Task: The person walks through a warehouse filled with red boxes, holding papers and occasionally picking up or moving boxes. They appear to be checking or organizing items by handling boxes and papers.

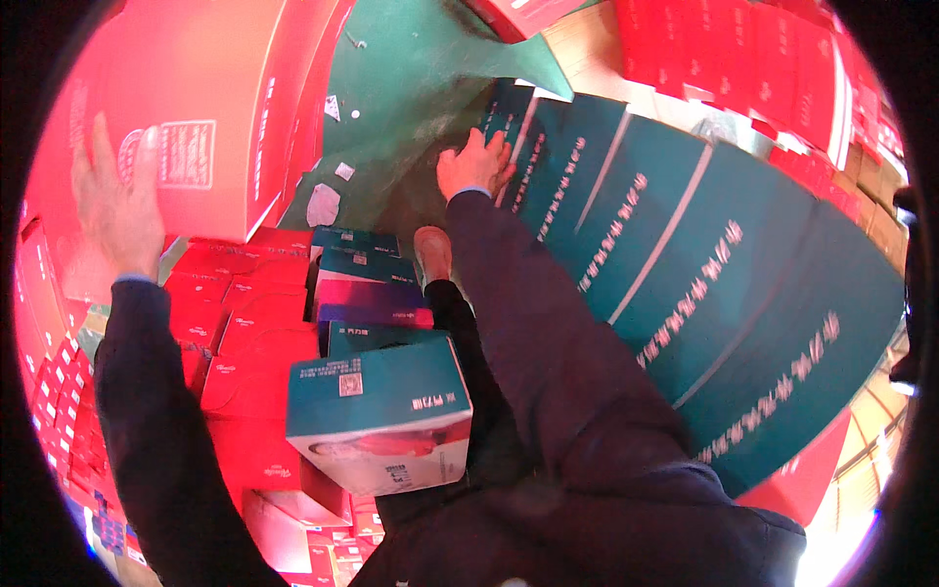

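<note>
My left hand [121,198] lies against the printed side of a large red carton [213,66], its fingers spread and nothing in its grasp. Across the gap, my right hand [475,165] reaches to the far end of a row of teal boxes [660,242] that bear white writing. Its fingers are apart and touch or nearly touch the side of those boxes; contact is hard to tell. Between my arms, a teal and white box [378,433] sits tilted near my body, above a column of teal boxes [367,264] and a purple box [374,302].
Rows of red boxes [257,330] stand beside my left forearm, with an open-topped one [282,528] lower down. More red boxes [733,59] are stacked at the upper right. Paper scraps [323,205] litter the green floor [411,59] by my shoe [433,253].
</note>
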